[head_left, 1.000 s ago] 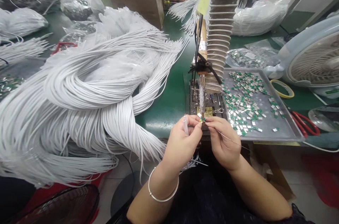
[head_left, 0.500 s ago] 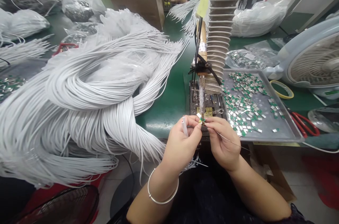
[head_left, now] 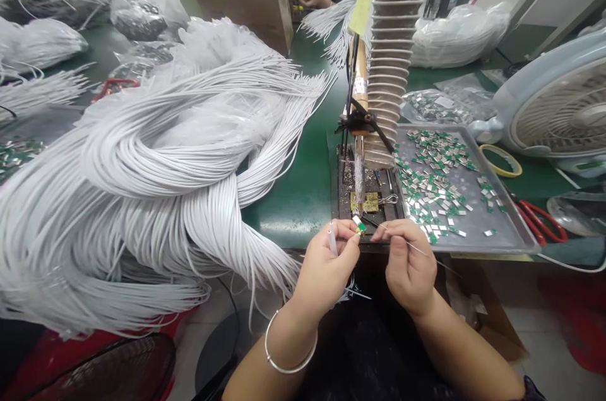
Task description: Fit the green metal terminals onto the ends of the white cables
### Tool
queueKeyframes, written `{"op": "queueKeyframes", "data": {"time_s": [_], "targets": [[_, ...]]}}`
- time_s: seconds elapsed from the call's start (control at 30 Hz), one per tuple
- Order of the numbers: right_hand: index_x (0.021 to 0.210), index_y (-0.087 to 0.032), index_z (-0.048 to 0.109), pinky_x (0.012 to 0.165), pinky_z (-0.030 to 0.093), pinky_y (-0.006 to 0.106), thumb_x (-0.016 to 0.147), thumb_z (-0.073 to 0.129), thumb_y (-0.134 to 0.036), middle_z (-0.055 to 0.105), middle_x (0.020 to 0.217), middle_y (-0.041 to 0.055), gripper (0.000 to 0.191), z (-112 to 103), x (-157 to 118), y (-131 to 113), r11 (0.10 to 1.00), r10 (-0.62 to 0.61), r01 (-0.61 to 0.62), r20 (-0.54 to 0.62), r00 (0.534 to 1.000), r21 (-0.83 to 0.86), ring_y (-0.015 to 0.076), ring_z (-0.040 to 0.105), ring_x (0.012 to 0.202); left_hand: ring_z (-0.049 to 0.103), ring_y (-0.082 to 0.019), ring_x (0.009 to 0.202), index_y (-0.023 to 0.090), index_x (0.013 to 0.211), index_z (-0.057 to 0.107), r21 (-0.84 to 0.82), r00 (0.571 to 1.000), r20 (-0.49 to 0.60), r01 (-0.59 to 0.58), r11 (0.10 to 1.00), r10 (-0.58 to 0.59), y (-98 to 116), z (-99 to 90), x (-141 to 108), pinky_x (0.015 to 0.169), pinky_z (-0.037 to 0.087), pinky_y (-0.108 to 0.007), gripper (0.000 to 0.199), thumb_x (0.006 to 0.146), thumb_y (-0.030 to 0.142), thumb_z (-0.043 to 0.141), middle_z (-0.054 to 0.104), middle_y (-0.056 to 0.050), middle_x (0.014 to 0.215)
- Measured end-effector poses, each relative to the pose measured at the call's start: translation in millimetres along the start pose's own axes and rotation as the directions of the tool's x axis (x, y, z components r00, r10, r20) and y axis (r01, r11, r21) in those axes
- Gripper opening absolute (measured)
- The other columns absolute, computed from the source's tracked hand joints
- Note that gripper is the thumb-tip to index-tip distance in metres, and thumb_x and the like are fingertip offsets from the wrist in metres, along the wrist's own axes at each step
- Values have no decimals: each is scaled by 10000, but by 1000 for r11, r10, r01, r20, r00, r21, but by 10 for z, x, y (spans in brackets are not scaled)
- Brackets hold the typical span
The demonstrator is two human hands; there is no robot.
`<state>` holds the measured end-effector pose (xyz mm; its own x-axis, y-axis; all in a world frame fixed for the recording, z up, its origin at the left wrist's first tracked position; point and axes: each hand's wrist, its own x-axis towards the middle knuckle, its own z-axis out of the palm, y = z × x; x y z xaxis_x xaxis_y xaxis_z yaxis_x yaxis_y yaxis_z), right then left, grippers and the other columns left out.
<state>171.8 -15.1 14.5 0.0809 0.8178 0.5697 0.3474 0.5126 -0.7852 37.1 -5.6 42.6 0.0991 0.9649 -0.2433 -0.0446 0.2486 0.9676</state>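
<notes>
Between the thumb and fingertips of my left hand [head_left: 327, 262] is a small green circuit board [head_left: 362, 227] with a silvery metal end. A white cable end [head_left: 332, 240] sticks up from the same hand. My right hand [head_left: 411, 262] is closed on a thin solder wire [head_left: 415, 250], which trails off to the right. The two hands are a little apart. Just above the board, the soldering iron [head_left: 360, 180] points down from its stand, and its tip area is too small to make out. Under it lies a yellowish sponge [head_left: 372, 201] in a dark holder.
Right of the iron, a metal tray [head_left: 492, 199] holds many small green boards [head_left: 440, 189]. A ribbed hose [head_left: 391, 53] hangs behind the iron. White cable bundles [head_left: 165, 167] cover the left side. Red-handled scissors [head_left: 542, 222], yellow tape [head_left: 500, 161] and a fan [head_left: 563, 104] sit right. Another person works opposite.
Both hands have come down slightly from the iron's tip. My right hand has moved right with the solder wire, away from the board in my left hand.
</notes>
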Motion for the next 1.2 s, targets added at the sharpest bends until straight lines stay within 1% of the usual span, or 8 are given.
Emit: {"op": "queueKeyframes", "data": {"time_s": [0.1, 0.2, 0.33, 0.57, 0.67, 0.77, 0.97, 1.2], "targets": [[889, -227, 577, 591, 489, 291, 921, 421, -211, 545, 735, -4, 159, -42, -34, -40, 915, 256, -239, -11, 967, 325, 123, 567, 644, 538, -134, 768, 174, 691, 492, 9, 1000, 26, -17, 1000, 17, -86, -8, -40, 683, 424, -252, 140, 804, 238, 544, 579, -48, 898], [917, -226, 642, 480, 469, 254, 906, 462, -351, 605, 774, 25, 218, -115, -2, -98, 652, 463, -452, 153, 873, 608, 110, 549, 575, 543, -152, 811, 179, 719, 510, 69, 991, 104, -97, 993, 89, -131, -19, -116, 743, 429, -269, 181, 866, 282, 486, 582, -45, 856], [898, -221, 687, 420, 451, 234, 885, 481, -400, 662, 781, 54, 274, -238, 30, -154, 537, 537, -549, 242, 808, 640, 110, 543, 538, 563, -168, 821, 180, 838, 570, 171, 955, 256, -194, 966, 147, -127, -17, -220, 790, 431, -292, 238, 927, 285, 376, 608, -60, 872], [934, -218, 640, 590, 500, 299, 916, 442, -276, 628, 768, 31, 207, -526, 70, -89, 957, 290, -288, -141, 947, 33, 136, 576, 639, 565, -182, 833, 185, 792, 595, 185, 947, 293, -189, 964, 129, -122, -4, -231, 780, 433, -293, 246, 910, 312, 420, 611, -81, 932], [871, -212, 631, 720, 490, 322, 879, 493, -257, 632, 780, 33, 146, -690, 237, 22, 876, 116, -183, -173, 978, -447, 158, 590, 729, 513, -148, 719, 183, 744, 552, 56, 965, 255, -74, 996, 57, -124, -12, -192, 678, 418, -268, 199, 863, 340, 524, 585, -41, 814], [849, -212, 618, 702, 471, 316, 838, 505, -230, 655, 812, 44, 115, -808, 413, 165, 742, 157, -145, -41, 987, -655, 181, 603, 771, 439, -99, 633, 182, 775, 542, -143, 969, 245, 9, 990, 26, -154, -19, -161, 604, 381, -234, 175, 816, 338, 607, 541, -10, 805], [795, -202, 622, 590, 416, 308, 793, 494, -210, 655, 747, 46, 128, -788, 571, 360, 571, 369, -139, 101, 924, -809, 190, 582, 679, 387, -71, 601, 192, 844, 562, -391, 972, 223, 14, 920, 80, -273, -5, -135, 580, 346, -234, 130, 855, 321, 573, 529, -13, 865], [847, -186, 626, 616, 428, 320, 789, 467, -175, 655, 790, 67, 169, -682, 569, 400, 551, 354, -81, 145, 924, -830, 202, 588, 712, 439, -84, 623, 178, 772, 529, -374, 983, 174, 9, 927, 60, -272, 18, -92, 638, 372, -250, 167, 851, 315, 582, 515, 1, 779]]}}
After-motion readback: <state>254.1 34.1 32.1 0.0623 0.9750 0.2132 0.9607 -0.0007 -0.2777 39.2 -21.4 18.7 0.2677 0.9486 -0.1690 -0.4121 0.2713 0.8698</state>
